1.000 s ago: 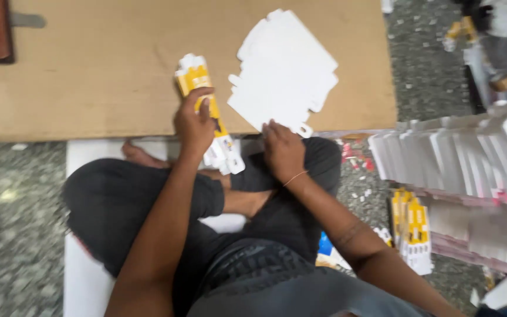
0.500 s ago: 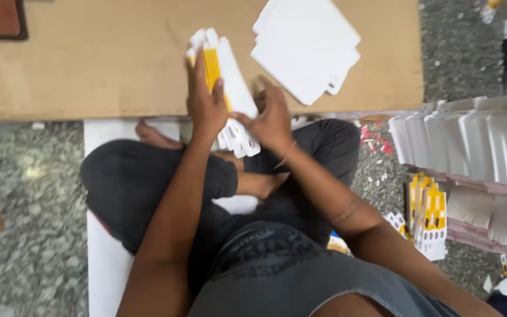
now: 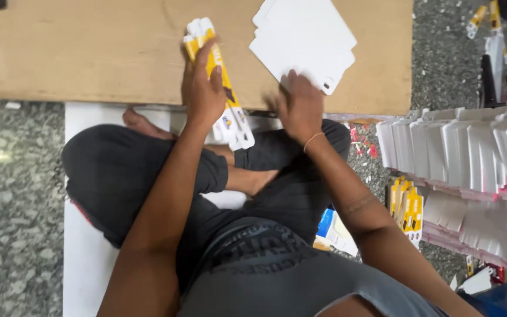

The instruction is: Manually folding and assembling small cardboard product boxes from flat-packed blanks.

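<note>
Head view: the person sits cross-legged at the near edge of a brown board [image 3: 89, 53], the landmark here. The left hand [image 3: 203, 88] lies flat, fingers spread, pressing a yellow-and-white folded carton stack [image 3: 221, 82] that runs from the board's near edge down toward the lap. Half a second ago the right hand [image 3: 297, 105] was on that stack too; it has since moved off to the right and now rests loosely open, blurred, at the near corner of the white flat card pile [image 3: 303, 41] on the board. Rows of white cartons [image 3: 459, 147] stand right of the board.
</note>
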